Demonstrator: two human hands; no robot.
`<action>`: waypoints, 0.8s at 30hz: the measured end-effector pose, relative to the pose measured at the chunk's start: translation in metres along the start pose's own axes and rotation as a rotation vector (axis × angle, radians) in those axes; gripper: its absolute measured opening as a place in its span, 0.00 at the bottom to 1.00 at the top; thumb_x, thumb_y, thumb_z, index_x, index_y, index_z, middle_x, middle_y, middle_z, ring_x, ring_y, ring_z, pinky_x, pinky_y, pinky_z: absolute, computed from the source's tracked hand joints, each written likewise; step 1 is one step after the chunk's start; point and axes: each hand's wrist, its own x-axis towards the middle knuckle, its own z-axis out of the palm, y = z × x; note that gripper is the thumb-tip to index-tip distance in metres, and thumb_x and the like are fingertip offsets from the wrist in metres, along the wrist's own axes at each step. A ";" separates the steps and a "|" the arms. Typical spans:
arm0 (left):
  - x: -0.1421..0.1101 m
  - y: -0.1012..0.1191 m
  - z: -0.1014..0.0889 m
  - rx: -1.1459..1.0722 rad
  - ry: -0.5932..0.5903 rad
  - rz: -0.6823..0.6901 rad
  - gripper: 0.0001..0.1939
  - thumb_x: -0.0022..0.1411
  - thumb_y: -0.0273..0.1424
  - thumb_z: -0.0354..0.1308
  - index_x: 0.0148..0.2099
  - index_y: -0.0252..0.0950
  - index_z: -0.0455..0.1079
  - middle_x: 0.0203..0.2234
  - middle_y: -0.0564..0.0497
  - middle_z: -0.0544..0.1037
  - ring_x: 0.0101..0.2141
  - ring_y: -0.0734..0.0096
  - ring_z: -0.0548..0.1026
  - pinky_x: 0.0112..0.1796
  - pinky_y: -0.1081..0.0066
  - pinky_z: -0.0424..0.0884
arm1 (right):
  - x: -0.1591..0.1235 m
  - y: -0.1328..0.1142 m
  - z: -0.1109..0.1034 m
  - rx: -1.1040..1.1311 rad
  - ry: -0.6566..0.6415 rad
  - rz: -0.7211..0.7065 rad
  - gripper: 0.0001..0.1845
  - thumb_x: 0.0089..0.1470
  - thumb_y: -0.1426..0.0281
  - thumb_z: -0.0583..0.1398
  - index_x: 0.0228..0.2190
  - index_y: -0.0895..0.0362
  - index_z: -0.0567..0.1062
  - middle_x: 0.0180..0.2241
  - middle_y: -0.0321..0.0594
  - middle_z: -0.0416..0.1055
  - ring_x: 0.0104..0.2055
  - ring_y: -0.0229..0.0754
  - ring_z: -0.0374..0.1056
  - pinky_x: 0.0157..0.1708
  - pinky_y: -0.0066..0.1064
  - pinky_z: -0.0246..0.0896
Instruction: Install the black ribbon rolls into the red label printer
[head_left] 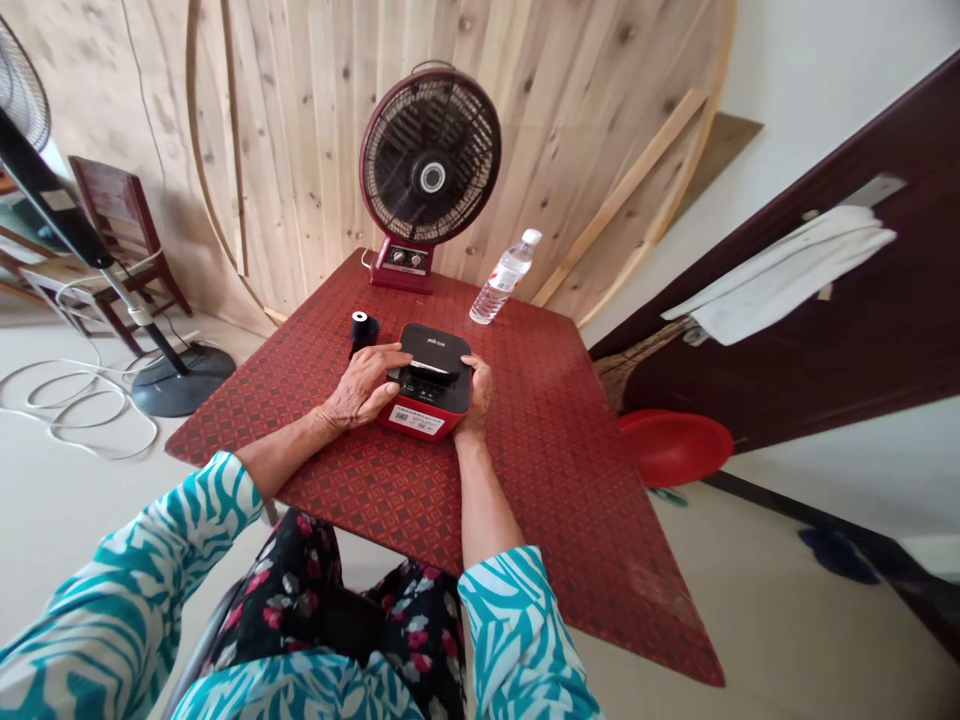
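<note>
A small red and black printer [429, 378], apparently a receipt or label type, sits on the red patterned table near its front edge. A white strip shows at the slot across its top, and a printed sticker is on its red front. My left hand [369, 385] lies over its left side, fingertips on the top by the slot and thumb at the front. Around the right side, my right hand [474, 395] is closed, thumb on the top edge. Just behind my left hand stands a small dark roll [360, 330] with a white end, partly hidden.
A dark red table fan [430, 178] stands at the table's back, with a water bottle [504, 278] to its right. A red basin [675, 447] is beyond the table's right edge. Leftward, a pedestal fan [182, 375], loose white cable [82, 400] and wooden chair [120, 215] occupy the floor.
</note>
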 end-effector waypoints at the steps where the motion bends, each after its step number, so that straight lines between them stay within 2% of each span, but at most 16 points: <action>1: -0.001 -0.001 0.000 -0.002 0.000 0.000 0.30 0.72 0.51 0.40 0.60 0.36 0.68 0.55 0.38 0.76 0.62 0.53 0.67 0.60 0.52 0.60 | 0.000 0.000 -0.001 -0.014 -0.008 -0.008 0.20 0.62 0.58 0.44 0.41 0.52 0.72 0.51 0.44 0.70 0.57 0.45 0.64 0.64 0.45 0.56; 8: -0.001 -0.005 0.003 -0.047 0.031 -0.016 0.29 0.72 0.49 0.42 0.62 0.35 0.65 0.57 0.37 0.73 0.61 0.54 0.68 0.60 0.53 0.63 | -0.001 -0.002 -0.006 -0.068 -0.026 -0.014 0.17 0.61 0.61 0.46 0.42 0.52 0.71 0.50 0.45 0.71 0.57 0.45 0.64 0.64 0.45 0.56; 14: -0.002 -0.006 0.006 -0.101 0.108 -0.054 0.28 0.71 0.49 0.46 0.62 0.37 0.65 0.57 0.39 0.74 0.59 0.55 0.70 0.59 0.55 0.65 | -0.001 -0.004 -0.006 -0.061 -0.048 0.002 0.18 0.60 0.59 0.49 0.45 0.52 0.72 0.53 0.46 0.71 0.59 0.47 0.63 0.65 0.47 0.55; 17: 0.001 -0.001 0.006 -0.195 0.124 -0.155 0.27 0.69 0.48 0.50 0.61 0.37 0.67 0.59 0.40 0.72 0.60 0.55 0.69 0.61 0.54 0.63 | 0.000 -0.010 -0.002 -0.019 -0.030 0.057 0.22 0.61 0.57 0.50 0.49 0.54 0.72 0.55 0.48 0.71 0.61 0.49 0.61 0.66 0.49 0.54; 21: 0.004 0.000 0.007 -0.487 0.185 -0.372 0.26 0.67 0.45 0.54 0.61 0.37 0.67 0.58 0.40 0.74 0.58 0.54 0.72 0.59 0.54 0.67 | 0.003 -0.018 0.004 0.051 -0.073 0.139 0.22 0.60 0.56 0.54 0.49 0.55 0.74 0.53 0.50 0.74 0.62 0.53 0.61 0.65 0.50 0.56; 24: 0.005 -0.006 0.008 -0.675 0.215 -0.483 0.24 0.64 0.42 0.56 0.58 0.34 0.69 0.55 0.40 0.77 0.57 0.53 0.73 0.58 0.53 0.68 | 0.005 -0.017 0.006 0.121 -0.118 0.155 0.24 0.61 0.54 0.53 0.50 0.55 0.74 0.52 0.47 0.75 0.60 0.52 0.64 0.63 0.52 0.58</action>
